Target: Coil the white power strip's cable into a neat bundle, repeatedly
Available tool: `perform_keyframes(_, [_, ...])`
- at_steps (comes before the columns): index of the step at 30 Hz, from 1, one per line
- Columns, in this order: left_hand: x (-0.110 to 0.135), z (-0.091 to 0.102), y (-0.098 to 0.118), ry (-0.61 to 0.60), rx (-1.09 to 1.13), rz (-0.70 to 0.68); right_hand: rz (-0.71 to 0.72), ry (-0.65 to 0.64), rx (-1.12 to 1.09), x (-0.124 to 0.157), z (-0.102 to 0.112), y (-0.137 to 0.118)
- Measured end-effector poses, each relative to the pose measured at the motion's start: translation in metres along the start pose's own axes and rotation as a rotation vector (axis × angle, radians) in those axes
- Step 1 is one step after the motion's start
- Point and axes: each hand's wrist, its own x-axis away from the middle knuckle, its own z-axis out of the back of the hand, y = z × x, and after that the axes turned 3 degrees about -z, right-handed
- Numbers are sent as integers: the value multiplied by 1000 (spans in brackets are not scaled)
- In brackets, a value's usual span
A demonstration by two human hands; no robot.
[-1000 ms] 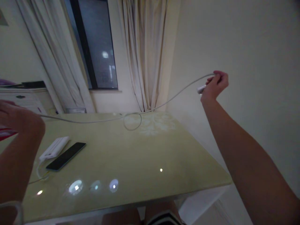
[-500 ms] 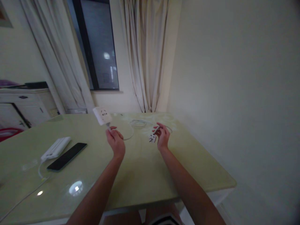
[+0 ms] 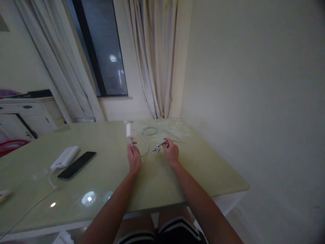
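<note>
A white extension socket (image 3: 130,130) stands tilted up above the table, its outlet face turned partly to the right. My left hand (image 3: 134,158) is closed round the cord just below it. My right hand (image 3: 171,151) pinches the cord right behind a white plug (image 3: 156,148), whose prongs point left toward the socket cord. The two hands are a short way apart. Between and behind them the pale cord (image 3: 150,130) lies in a loose loop on the table.
Left on the green glossy table (image 3: 106,193) lie a black phone (image 3: 77,165) and a white power strip or power bank (image 3: 65,158) with a cable (image 3: 30,208). A wall (image 3: 254,101) rises on the right. Curtains (image 3: 154,61) and a window (image 3: 104,47) are behind.
My left hand has moved right and the socket has turned and come lower. My right hand has shifted slightly left, with the plug now pointing left. The camera view has shifted a little.
</note>
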Motion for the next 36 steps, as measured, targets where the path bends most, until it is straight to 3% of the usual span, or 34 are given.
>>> perform_keyframes(4, [3,-2,4,-34,28,-7,23,-33,418,3,7,-1])
perform_keyframes(8, [12,-3,6,-137,-76,-78,127,-77,507,7,8,-6])
perform_keyframes(13, [26,-4,5,-395,-310,-220,210,-101,99,15,-10,-8])
perform_keyframes(16, [29,-6,7,-527,-359,-288,170,-268,-243,19,-25,-7])
perform_keyframes(22, [28,-6,12,-518,-404,-305,25,-496,-764,24,-31,-10])
perform_keyframes(25, [26,-6,14,-527,-328,-310,19,-581,-899,26,-23,-16])
perform_keyframes(29, [24,-7,19,-545,-205,-213,-39,-607,-988,27,-14,-21])
perform_keyframes(36, [19,-12,20,-560,-102,-32,-191,-572,-1019,26,-6,-28])
